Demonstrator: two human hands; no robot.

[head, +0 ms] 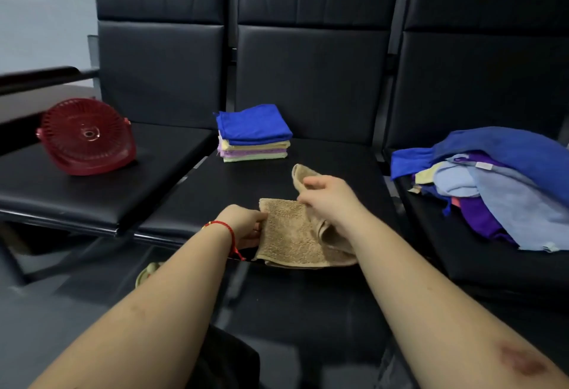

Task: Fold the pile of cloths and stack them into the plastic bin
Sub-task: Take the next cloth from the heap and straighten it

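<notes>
Both hands work at the front edge of the middle seat (pixel 234 179), seen from the head camera. My left hand (pixel 246 226) pinches the left edge of the tan cloth (pixel 289 234), thumb on top, with a red string bracelet (pixel 226 230) on the wrist. My right hand (pixel 329 201) grips the cloth's right portion, fingers curled around a raised flap that stands up toward 12 o'clock. The rest of the cloth lies flat on the seat between the two hands, its near edge at the seat's front lip.

Container status: the red plastic bin (pixel 87 137) sits tipped on the left seat, at 10 o'clock from the hands and well apart from them. Its slotted underside faces the camera; I cannot tell what is inside.

Folded stack (pixel 254 133): at 12 o'clock from the hands, on the same middle seat, near the backrest. A blue cloth lies on top, with yellow, purple and green layers below.

Unfolded pile (pixel 498 185): at 3 o'clock, on the right seat, well apart from the hands. Blue, light blue and purple cloths lie heaped together.
</notes>
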